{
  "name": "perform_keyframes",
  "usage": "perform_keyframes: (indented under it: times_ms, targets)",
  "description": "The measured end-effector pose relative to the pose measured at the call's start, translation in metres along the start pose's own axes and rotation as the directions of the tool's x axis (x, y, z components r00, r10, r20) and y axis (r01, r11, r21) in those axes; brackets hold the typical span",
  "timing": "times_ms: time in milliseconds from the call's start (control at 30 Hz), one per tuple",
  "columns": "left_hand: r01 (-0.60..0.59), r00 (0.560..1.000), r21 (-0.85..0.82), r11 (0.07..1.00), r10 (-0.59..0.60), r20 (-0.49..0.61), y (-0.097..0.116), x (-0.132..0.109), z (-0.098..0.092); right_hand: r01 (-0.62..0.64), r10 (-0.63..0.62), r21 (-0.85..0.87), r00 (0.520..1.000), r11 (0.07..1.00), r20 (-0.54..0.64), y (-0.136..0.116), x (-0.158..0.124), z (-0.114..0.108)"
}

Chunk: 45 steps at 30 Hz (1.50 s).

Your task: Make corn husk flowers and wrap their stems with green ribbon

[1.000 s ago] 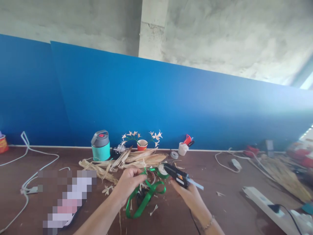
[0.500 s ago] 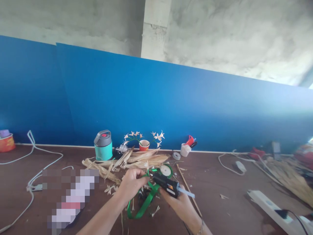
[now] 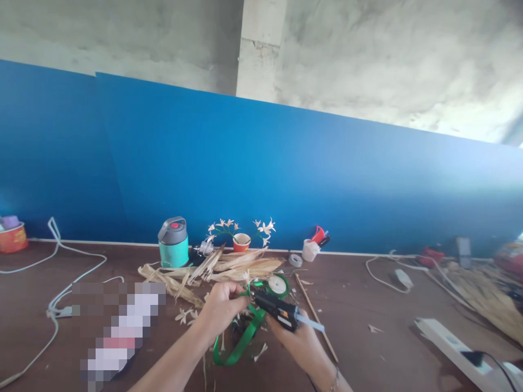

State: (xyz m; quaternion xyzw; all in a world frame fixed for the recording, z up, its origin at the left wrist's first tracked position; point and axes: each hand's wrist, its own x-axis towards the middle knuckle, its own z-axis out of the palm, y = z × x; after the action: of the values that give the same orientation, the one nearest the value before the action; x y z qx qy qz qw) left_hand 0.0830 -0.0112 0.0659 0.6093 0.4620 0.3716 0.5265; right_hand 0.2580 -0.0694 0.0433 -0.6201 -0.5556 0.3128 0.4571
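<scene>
My right hand (image 3: 300, 340) is wrapped round a black hot glue gun (image 3: 275, 307), with a pale glue stick (image 3: 310, 322) poking out of its back. The gun's nozzle points left, close to the fingertips of my left hand (image 3: 224, 305). Thumb and finger of that hand pinch a green ribbon (image 3: 241, 348), which loops down in front of the gun; a small pale flower tip shows just above the pinch, partly hidden. Behind the gun lies a white-centred ribbon spool (image 3: 278, 284). Small pale flowers (image 3: 186, 314) lie on the table left of my hand.
Dried husks (image 3: 245, 267) are heaped behind my hands. Farther back stand a teal flask (image 3: 174, 251), a paper cup (image 3: 241, 246) with flower sprays, a tape roll (image 3: 295, 260) and a white cup (image 3: 310, 250). A thin stick (image 3: 316, 318) lies right, beyond it a power strip (image 3: 453, 348).
Almost nothing differs. The glue gun has shifted very slightly at my left fingertips, and the whole view has moved a touch.
</scene>
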Motion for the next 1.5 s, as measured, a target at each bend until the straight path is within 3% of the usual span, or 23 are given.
perform_keyframes:
  times_ms: [300, 533, 1500]
  targets:
    - [-0.002, 1.0, 0.006, 1.0, 0.002, 0.003, 0.0014, -0.0007, -0.0002, -0.02, 0.02, -0.014, 1.0, 1.0, 0.004, -0.0051, 0.0008, 0.0007]
    - [-0.002, 1.0, 0.011, 1.0, 0.002, 0.005, 0.0018, -0.001, 0.0001, 0.015, -0.016, -0.006, 0.998, 1.0, -0.061, -0.0009, -0.0002, 0.0011]
    - [-0.001, 1.0, 0.044, 0.999, 0.002, -0.014, 0.0029, -0.0016, -0.0007, -0.022, 0.023, 0.015, 0.998, 1.0, -0.056, -0.0023, -0.0021, 0.0026]
